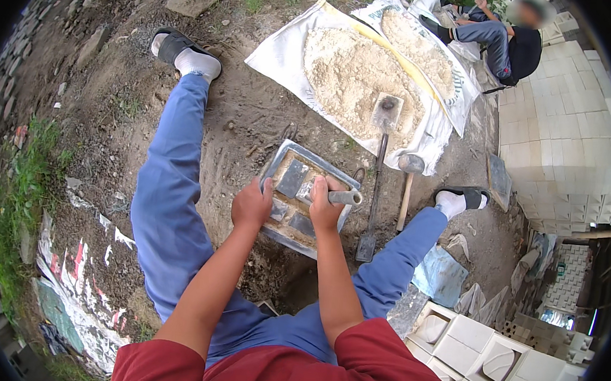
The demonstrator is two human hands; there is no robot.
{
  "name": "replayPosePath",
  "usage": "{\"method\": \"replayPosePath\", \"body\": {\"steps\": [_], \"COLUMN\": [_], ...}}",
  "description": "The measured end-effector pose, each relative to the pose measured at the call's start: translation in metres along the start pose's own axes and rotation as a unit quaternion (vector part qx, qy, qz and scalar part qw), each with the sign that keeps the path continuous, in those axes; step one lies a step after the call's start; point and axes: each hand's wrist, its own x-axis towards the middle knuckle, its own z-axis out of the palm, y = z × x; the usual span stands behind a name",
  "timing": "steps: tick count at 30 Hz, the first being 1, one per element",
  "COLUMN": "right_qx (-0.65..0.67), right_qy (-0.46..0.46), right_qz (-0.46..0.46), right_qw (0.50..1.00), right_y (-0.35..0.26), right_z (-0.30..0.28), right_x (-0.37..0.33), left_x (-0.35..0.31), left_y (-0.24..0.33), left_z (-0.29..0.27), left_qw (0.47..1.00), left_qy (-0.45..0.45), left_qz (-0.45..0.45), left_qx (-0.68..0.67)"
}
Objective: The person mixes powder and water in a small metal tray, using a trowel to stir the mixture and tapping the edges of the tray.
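The left hand grips a grey rectangular frame, the right hand a grey cylindrical handle. Beige powder is in, dark rectangular plates uncovered.

tray looks matt metal, mallet hndl smth wood, sandy heap rough & grainy.

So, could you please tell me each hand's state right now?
Left hand: at the frame's left edge; grip cannot be told.
Right hand: closed on a grey handle.
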Motion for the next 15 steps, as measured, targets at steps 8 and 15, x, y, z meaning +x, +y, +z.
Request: {"method": "replayPosePath", "body": {"steps": [8, 15], "right_qx": [0.091, 0.056], "right_qy": [-0.016, -0.03], "right_qz": [0.038, -0.024], "right_qw": [0.995, 0.998], "right_y": [-0.046, -0.085], "right_z": [0.008, 0.007], "right_x": [0.007, 0.005], "left_x": [-0.001, 0.0], "left_y": [-0.003, -0.005], "left_z": [-0.004, -0.007], "left_qw": [1.0, 1.0], "left_qy": [0.001, 0.009], "left_qz": [-0.002, -0.002], "left_qx": [0.01, 0.009]}}
